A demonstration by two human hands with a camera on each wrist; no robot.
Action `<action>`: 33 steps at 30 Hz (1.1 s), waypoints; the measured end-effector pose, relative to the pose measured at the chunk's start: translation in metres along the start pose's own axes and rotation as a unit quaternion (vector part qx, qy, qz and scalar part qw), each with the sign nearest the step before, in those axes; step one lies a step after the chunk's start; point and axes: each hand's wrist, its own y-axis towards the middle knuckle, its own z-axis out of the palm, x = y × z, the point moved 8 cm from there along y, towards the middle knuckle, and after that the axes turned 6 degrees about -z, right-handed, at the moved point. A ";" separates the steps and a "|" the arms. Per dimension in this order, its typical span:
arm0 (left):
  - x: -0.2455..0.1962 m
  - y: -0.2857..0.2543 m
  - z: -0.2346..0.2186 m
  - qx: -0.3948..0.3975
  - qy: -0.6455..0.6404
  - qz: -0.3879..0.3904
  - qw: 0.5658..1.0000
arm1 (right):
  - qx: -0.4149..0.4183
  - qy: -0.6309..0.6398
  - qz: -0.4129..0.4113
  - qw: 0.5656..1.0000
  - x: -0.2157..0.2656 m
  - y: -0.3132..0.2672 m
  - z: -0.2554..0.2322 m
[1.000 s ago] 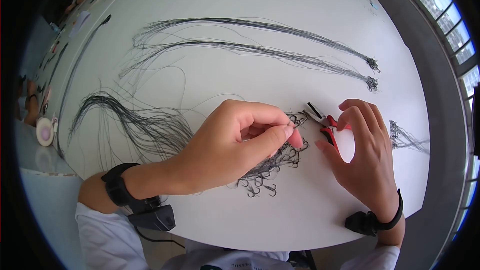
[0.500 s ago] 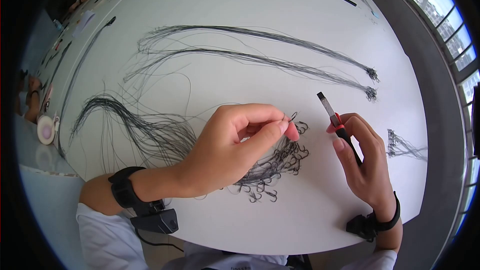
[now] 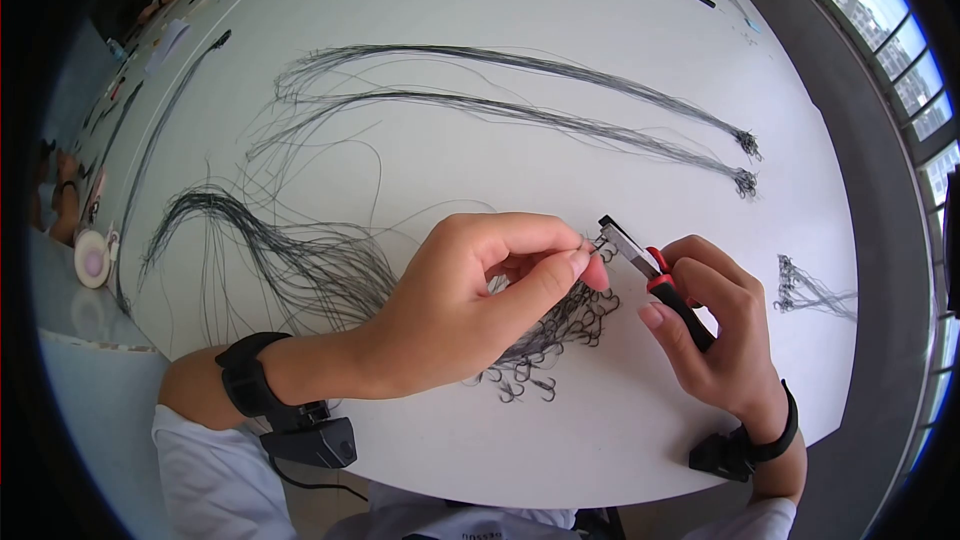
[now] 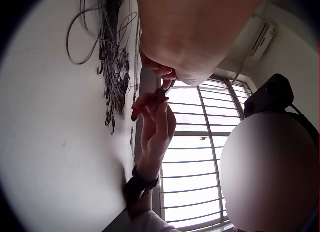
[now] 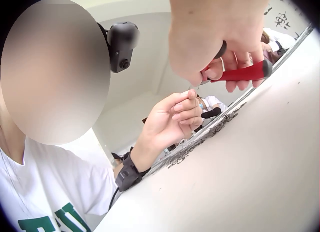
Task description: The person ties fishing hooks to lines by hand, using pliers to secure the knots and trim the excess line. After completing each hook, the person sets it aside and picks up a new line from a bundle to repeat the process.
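Hands up close: two are showing, the left hand [image 3: 480, 295] and the right hand [image 3: 728, 325]
Pliers [image 3: 665, 290]: one pair is showing
Wrist cameras: two are sitting there, a left one [image 3: 310, 443] and a right one [image 3: 722, 455]
Long bundles: two are lying across, the upper bundle [image 3: 560, 65] and the lower bundle [image 3: 560, 120]
Thick bundle [image 3: 290, 245]: one is spreading out
Short bundle [image 3: 822, 299]: one is lying at the right
Piled hooks [image 3: 580, 315]: many are overlapping, too tangled to count
Round pale object [image 3: 91, 260]: one is showing
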 end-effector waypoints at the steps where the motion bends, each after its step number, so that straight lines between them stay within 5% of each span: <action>1: 0.001 0.000 0.000 0.000 0.000 -0.001 1.000 | 0.006 -0.019 -0.006 1.000 0.003 0.001 -0.001; 33: 0.007 -0.002 -0.004 -0.056 0.120 -0.021 0.991 | 0.002 -0.021 0.007 1.000 -0.003 0.001 0.002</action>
